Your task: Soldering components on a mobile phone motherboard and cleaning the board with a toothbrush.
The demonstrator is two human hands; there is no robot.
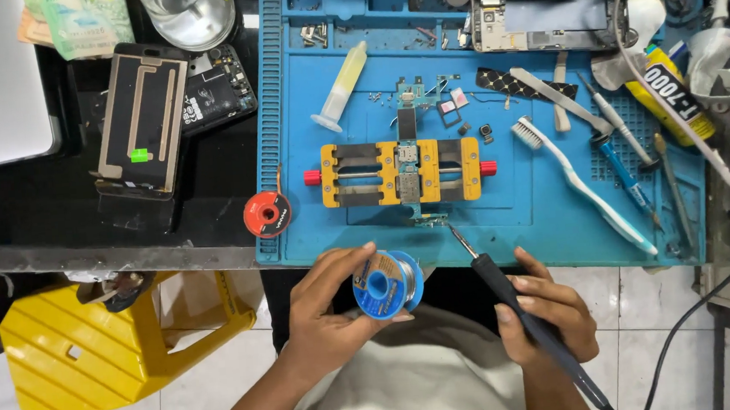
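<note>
The left hand (326, 315) grasps a blue solder spool (387, 284) at lower centre of the frame, thumb and fingers wrapped round its rim, just off the near edge of the blue mat (316, 234). The right hand (548, 312), lower right of centre, is clenched round a black soldering iron (508, 293); the iron slants up and left, its tip close to the lower end of a circuit board (410, 172). That board sits upright in a yellow clamp (401, 172) at the mat's centre. Above the clamp lies a syringe (341, 87); to the right, a white toothbrush (582, 185) and tweezers (558, 89). A red reel (267, 214) rests at the mat's left edge. A yellow stool (93, 352) stands lower left.
</note>
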